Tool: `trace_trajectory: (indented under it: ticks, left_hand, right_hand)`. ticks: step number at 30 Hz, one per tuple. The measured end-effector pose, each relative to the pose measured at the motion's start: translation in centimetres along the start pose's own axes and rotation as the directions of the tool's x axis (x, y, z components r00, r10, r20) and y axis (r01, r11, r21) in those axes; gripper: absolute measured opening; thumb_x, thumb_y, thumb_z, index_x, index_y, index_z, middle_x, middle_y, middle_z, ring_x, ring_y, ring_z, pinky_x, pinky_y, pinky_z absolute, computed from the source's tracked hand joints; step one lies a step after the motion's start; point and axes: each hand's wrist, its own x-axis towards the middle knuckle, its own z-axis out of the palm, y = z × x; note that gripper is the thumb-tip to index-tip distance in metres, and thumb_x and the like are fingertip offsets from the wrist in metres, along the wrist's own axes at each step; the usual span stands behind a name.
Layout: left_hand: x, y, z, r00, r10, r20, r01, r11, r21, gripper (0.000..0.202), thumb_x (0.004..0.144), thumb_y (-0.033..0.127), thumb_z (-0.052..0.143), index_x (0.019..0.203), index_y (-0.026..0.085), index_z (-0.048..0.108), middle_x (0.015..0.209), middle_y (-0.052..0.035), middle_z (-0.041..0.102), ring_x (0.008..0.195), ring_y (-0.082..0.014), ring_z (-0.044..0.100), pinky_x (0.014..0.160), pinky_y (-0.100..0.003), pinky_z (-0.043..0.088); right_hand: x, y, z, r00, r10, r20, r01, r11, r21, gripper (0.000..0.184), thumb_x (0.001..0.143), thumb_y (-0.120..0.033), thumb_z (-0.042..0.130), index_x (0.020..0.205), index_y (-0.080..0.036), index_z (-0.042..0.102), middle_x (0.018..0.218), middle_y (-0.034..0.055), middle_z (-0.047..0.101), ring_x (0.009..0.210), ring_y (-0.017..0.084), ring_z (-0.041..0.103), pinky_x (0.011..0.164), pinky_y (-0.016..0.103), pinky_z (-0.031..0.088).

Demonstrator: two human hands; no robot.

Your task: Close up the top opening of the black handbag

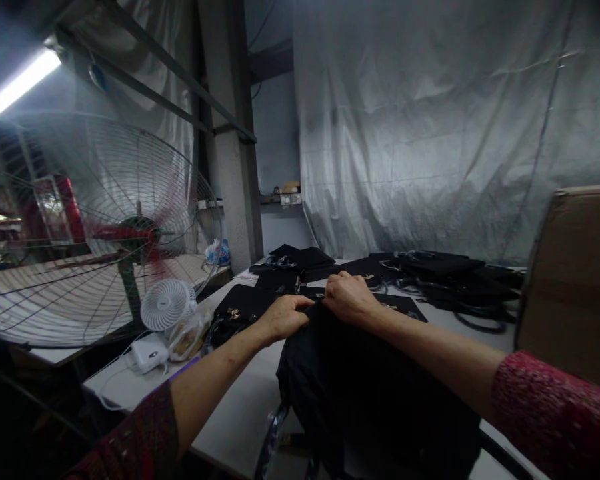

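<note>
A black bag [370, 393] stands in front of me on the pale table [240, 407]. My left hand [284, 317] is closed on the bag's top edge at the left. My right hand [349, 297] is closed on the same edge just to the right, knuckles up, and the two hands almost touch. What lies under the fingers is hidden. Both arms wear dark red sleeves.
Several flat black bags [300, 257] and a heap of black bags with straps [445, 270] lie farther back. A big spinning fan [105, 230], a small white fan [166, 304] and a white charger [149, 353] stand at left. A brown cardboard box [575, 287] rises at right.
</note>
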Motion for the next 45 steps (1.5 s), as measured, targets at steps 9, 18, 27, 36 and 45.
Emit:
trace_trajectory:
  ticks: [9, 18, 27, 36, 45]
  left_hand:
    - [3.4, -0.8, 1.1, 0.984, -0.017, -0.176, 0.032, 0.996, 0.083, 0.021, 0.066, 0.028, 0.071, 0.082, 0.013, 0.069, 0.076, -0.0022, 0.068, 0.07, -0.0147, 0.06, 0.06, -0.022, 0.043]
    - [3.1, 1.2, -0.7, 0.955, -0.051, -0.294, 0.179, 0.886, 0.427, 0.016, 0.067, 0.02, 0.061, 0.073, 0.018, 0.076, 0.07, -0.0055, 0.07, 0.071, -0.0204, 0.064, 0.066, -0.028, 0.043]
    - [1.1, -0.2, -3.2, 0.933, -0.091, -0.348, 0.304, 0.717, 0.628, 0.016, 0.072, 0.023, 0.053, 0.078, 0.017, 0.066, 0.082, -0.0124, 0.071, 0.082, -0.0263, 0.067, 0.069, -0.031, 0.046]
    - [1.9, 2.0, -1.6, 0.905, 0.377, 0.195, -0.385, 0.537, 0.751, 0.067, 0.063, 0.011, 0.064, 0.128, 0.026, 0.057, 0.14, -0.0082, 0.044, 0.132, -0.0296, 0.036, 0.107, -0.045, 0.038]
    - [3.6, 3.1, 0.3, 0.862, 0.409, 0.299, -0.487, 0.508, 0.71, 0.032, 0.074, 0.032, 0.07, 0.105, 0.025, 0.071, 0.115, -0.0075, 0.052, 0.109, -0.0268, 0.046, 0.091, -0.043, 0.044]
  right_hand:
    - [0.1, -0.2, 0.4, 1.0, 0.01, -0.017, -0.01, 1.0, -0.015, 0.019, 0.086, -0.021, 0.053, 0.077, -0.015, 0.069, 0.1, 0.0112, 0.068, 0.102, 0.027, 0.054, 0.079, 0.039, 0.038]
    - [-1.5, 1.0, -3.6, 0.989, 0.065, -0.134, -0.052, 0.994, 0.098, 0.01, 0.087, -0.027, 0.061, 0.085, -0.019, 0.066, 0.102, 0.0053, 0.065, 0.103, 0.023, 0.056, 0.082, 0.034, 0.041]
    - [-10.5, 7.5, -2.9, 0.931, 0.353, 0.094, -0.339, 0.741, 0.579, 0.056, 0.081, -0.061, 0.06, 0.119, -0.02, 0.06, 0.124, 0.0103, 0.062, 0.113, 0.03, 0.059, 0.1, 0.045, 0.045]
    - [-13.4, 7.7, 1.6, 0.902, 0.359, 0.24, -0.375, 0.376, 0.848, 0.07, 0.068, -0.047, 0.074, 0.127, -0.018, 0.05, 0.132, 0.0149, 0.059, 0.119, 0.03, 0.059, 0.1, 0.043, 0.049]
    - [-13.3, 6.2, 1.3, 0.908, 0.365, 0.205, -0.327, 0.312, 0.892, 0.046, 0.065, -0.051, 0.074, 0.095, -0.018, 0.063, 0.091, 0.0022, 0.066, 0.087, 0.02, 0.061, 0.078, 0.031, 0.046]
